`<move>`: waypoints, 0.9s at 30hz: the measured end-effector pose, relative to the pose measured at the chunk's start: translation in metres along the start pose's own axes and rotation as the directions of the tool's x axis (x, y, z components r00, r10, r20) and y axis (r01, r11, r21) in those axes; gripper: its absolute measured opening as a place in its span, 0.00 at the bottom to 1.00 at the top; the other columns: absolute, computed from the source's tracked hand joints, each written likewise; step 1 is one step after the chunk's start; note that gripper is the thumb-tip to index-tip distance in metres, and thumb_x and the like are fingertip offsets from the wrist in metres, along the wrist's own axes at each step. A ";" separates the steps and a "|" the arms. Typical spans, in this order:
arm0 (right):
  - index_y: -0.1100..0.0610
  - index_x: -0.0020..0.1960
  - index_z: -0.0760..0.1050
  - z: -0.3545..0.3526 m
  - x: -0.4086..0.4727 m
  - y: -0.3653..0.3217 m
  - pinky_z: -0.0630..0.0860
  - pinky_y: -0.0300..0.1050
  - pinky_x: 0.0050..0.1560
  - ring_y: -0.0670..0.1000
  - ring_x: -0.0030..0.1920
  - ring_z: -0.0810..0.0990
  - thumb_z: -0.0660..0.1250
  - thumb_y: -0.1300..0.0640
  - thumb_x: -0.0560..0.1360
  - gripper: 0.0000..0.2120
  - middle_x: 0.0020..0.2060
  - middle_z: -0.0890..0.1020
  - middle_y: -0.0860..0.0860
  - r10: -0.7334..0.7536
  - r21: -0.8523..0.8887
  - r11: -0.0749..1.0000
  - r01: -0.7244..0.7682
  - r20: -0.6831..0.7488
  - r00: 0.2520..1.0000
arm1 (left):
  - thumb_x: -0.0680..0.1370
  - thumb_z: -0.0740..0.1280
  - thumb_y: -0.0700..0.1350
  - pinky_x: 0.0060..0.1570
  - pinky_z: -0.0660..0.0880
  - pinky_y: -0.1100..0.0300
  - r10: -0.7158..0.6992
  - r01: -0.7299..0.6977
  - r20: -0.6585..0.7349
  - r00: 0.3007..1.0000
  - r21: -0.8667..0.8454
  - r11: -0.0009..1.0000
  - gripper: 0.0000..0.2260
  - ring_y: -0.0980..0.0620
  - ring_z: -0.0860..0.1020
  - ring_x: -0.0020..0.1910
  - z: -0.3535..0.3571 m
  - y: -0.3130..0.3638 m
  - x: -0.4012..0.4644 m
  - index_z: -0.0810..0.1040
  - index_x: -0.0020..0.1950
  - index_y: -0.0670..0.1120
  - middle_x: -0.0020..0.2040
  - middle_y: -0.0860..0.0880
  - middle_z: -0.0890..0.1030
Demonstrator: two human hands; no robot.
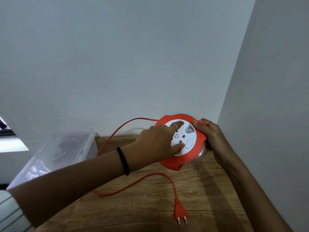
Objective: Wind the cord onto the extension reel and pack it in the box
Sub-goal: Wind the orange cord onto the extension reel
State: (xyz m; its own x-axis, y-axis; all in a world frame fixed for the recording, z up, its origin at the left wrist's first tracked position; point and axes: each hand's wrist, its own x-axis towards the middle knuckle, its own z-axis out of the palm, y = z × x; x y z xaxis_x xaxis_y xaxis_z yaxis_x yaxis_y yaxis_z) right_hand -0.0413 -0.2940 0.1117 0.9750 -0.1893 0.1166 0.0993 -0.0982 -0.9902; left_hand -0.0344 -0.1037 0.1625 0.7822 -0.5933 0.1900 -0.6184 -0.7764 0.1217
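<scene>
The round orange extension reel with a white socket face is tilted up off the wooden table near the back corner. My right hand grips its right rim, fingers curled over the edge. My left hand lies across the white face, one finger in a recess at the top and the thumb pressing lower down. The orange cord loops from the reel's top leftward, passes under my left forearm and runs back right. It ends in a two-pin plug lying on the table. The clear plastic box stands open at the left.
The wooden table sits in a corner, with white walls behind and on the right. The box overhangs the table's left side. A dark window edge shows at the far left.
</scene>
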 end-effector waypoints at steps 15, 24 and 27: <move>0.60 0.43 0.75 -0.001 -0.007 -0.011 0.72 0.35 0.30 0.46 0.31 0.77 0.66 0.52 0.76 0.10 0.32 0.78 0.50 -0.041 0.150 0.988 0.043 -0.015 0.999 | 0.73 0.69 0.46 0.36 0.60 0.67 0.095 -0.109 -0.094 0.991 -0.151 0.982 0.29 0.53 0.68 0.39 0.001 0.006 0.002 0.64 0.73 0.56 0.42 0.52 0.73; 0.60 0.42 0.74 0.000 -0.011 -0.015 0.75 0.47 0.39 0.51 0.36 0.81 0.67 0.47 0.74 0.15 0.34 0.81 0.53 -0.109 0.021 0.994 0.108 0.014 0.994 | 0.76 0.65 0.40 0.56 0.74 0.51 0.184 -0.185 0.047 0.982 -0.002 0.983 0.30 0.40 0.75 0.59 0.009 0.002 0.011 0.60 0.76 0.55 0.63 0.40 0.75; 0.56 0.46 0.77 0.000 -0.015 -0.017 0.77 0.39 0.33 0.47 0.36 0.83 0.64 0.54 0.78 0.07 0.35 0.83 0.47 -0.164 0.073 0.984 0.162 0.021 0.986 | 0.78 0.59 0.39 0.50 0.76 0.50 0.275 -0.287 0.095 0.957 0.148 0.946 0.30 0.37 0.77 0.52 -0.001 -0.003 0.013 0.54 0.76 0.60 0.61 0.37 0.71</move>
State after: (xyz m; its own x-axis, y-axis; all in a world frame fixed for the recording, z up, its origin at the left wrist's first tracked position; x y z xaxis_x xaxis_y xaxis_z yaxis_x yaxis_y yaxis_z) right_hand -0.0572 -0.2894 0.1270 0.9494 -0.1505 0.2758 0.2704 -0.0557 -0.9611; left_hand -0.0225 -0.1083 0.1656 0.5853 -0.8015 0.1229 -0.7986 -0.5960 -0.0834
